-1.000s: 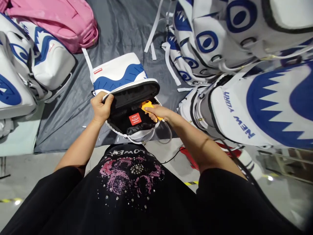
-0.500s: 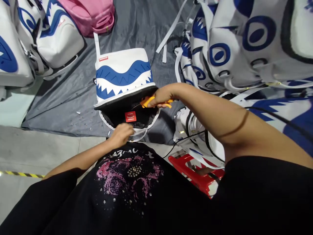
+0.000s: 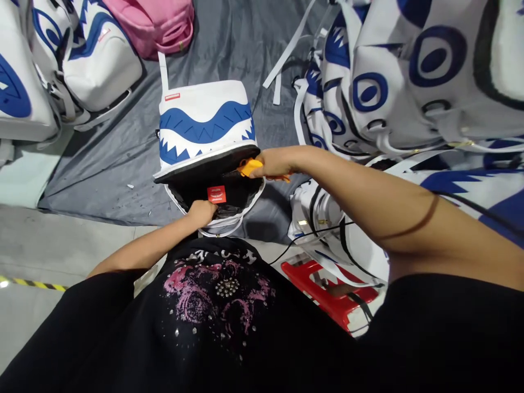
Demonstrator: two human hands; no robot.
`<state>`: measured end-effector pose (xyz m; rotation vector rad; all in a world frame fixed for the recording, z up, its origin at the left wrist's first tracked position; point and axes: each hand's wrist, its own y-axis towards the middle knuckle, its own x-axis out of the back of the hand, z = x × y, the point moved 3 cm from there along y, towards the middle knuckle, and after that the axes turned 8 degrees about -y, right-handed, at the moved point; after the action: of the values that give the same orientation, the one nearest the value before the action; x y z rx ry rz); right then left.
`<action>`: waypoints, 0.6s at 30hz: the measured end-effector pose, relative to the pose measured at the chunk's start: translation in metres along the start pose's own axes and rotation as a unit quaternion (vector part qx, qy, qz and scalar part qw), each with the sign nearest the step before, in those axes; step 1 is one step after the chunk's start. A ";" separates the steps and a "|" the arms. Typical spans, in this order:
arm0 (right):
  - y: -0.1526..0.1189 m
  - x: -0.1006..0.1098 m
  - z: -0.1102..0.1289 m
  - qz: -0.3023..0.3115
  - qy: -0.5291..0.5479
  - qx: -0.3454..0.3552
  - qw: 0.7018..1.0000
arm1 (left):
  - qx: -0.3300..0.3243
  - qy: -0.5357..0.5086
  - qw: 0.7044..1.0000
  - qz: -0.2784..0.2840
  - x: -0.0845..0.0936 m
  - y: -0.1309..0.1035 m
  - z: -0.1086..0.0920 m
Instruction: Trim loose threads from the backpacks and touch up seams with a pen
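A white backpack [image 3: 204,114] with a blue shark-mouth print lies on grey cloth, its black-lined opening facing me. My right hand [image 3: 272,162] is closed round the handles of orange scissors [image 3: 250,167] at the right side of the opening; the blades are hard to see against the dark lining. Inside is a red label [image 3: 216,194]. Just below the label, my left hand [image 3: 202,213] is closed at the near edge of the opening, fingertips against the black lining [image 3: 233,209]. A white top handle loop [image 3: 229,231] hangs at the near edge.
More white and blue backpacks are piled at the right [image 3: 409,93] and upper left [image 3: 100,68]. A pink backpack [image 3: 158,27] sits at the top. Red plastic furniture [image 3: 323,289] stands low on the right, with a black cord [image 3: 286,251] near it.
My left hand has moved slightly left and up, from above the near rim into the opening. My right hand, still holding the scissors, has turned a little and stays at the right side.
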<state>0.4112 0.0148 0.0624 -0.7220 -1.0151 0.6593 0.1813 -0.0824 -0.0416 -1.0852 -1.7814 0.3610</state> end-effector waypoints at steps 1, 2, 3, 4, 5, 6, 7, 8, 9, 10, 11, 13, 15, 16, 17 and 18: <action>-0.002 -0.003 0.001 0.006 -0.054 -0.014 0.998 | -0.037 0.009 0.998 -0.042 0.004 -0.013 -0.008; -0.004 -0.006 0.001 0.012 -0.103 -0.024 0.994 | -0.079 0.016 0.991 -0.104 0.011 -0.027 -0.015; -0.006 -0.008 0.000 0.001 -0.133 -0.027 0.991 | -0.118 0.023 0.975 -0.185 0.021 -0.040 -0.022; -0.008 -0.010 -0.002 -0.008 -0.154 -0.031 0.988 | -0.149 0.029 0.950 -0.273 0.035 -0.052 -0.026; -0.011 -0.011 -0.007 -0.014 -0.168 -0.038 0.985 | -0.166 0.035 0.919 -0.355 0.049 -0.061 -0.027; -0.014 -0.012 -0.012 -0.016 -0.178 -0.048 0.983 | -0.169 0.040 0.892 -0.417 0.064 -0.066 -0.026; -0.018 -0.012 -0.020 -0.016 -0.184 -0.058 0.981 | -0.159 0.042 0.875 -0.455 0.079 -0.066 -0.023; -0.023 -0.012 -0.027 -0.018 -0.183 -0.061 0.981 | -0.147 0.042 0.867 -0.475 0.093 -0.063 -0.019; -0.028 -0.013 -0.035 -0.021 -0.175 -0.057 0.983 | -0.134 0.038 0.863 -0.485 0.107 -0.057 -0.014; -0.034 -0.014 -0.043 -0.022 -0.155 -0.045 0.987 | -0.122 0.032 0.860 -0.494 0.118 -0.050 -0.009; -0.040 -0.018 -0.050 -0.019 -0.128 -0.031 0.991 | -0.111 0.026 0.858 -0.501 0.128 -0.043 -0.005; -0.052 -0.030 -0.064 -0.006 -0.057 -0.026 0.998 | -0.087 0.019 0.860 -0.502 0.141 -0.034 0.000; -0.063 -0.051 -0.077 0.019 0.029 -0.059 0.998 | -0.066 0.009 0.876 -0.477 0.144 -0.036 0.000; -0.069 -0.063 -0.083 0.028 0.078 -0.076 0.994 | -0.062 -0.003 0.890 -0.451 0.143 -0.041 -0.001; -0.075 -0.077 -0.089 0.030 0.128 -0.091 0.987 | -0.069 -0.021 0.908 -0.414 0.139 -0.048 -0.002; -0.081 -0.091 -0.095 0.024 0.181 -0.091 0.979 | -0.090 -0.045 0.927 -0.361 0.133 -0.056 -0.003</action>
<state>0.4751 -0.1242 0.0472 -0.9890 -0.7278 0.4563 0.1393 -0.0075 0.0746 -0.4640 -2.1830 -0.2112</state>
